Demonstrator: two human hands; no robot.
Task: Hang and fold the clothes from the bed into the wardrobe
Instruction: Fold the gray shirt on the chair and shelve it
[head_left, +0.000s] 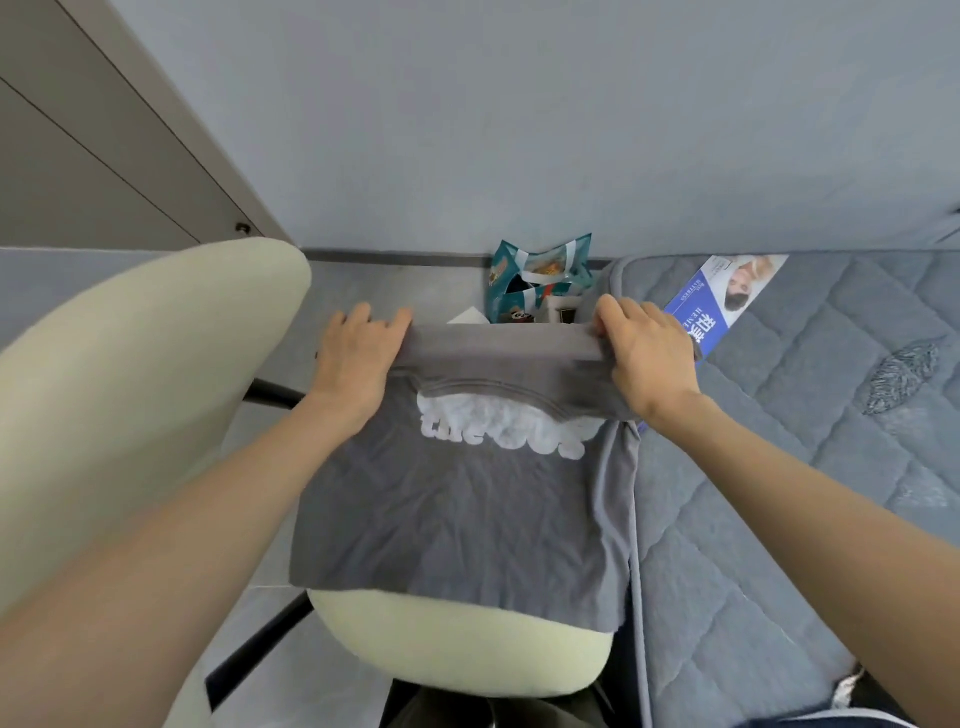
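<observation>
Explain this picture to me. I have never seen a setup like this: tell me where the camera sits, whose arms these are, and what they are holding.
There is no machine here. The one picture comes from a wide-angle camera worn on a person's head, looking forward and down, so you see the wearer's own hands. The left hand and the right hand each pinch the folded-over top edge of a grey T-shirt with white lettering, one grip at each end. Under the shirt is a cream chair; whether the cloth rests on it I cannot tell. To the right lies a blue quilted mattress with a blue label on it. Ahead, on the floor by the wall, stands a teal bag.
</observation>
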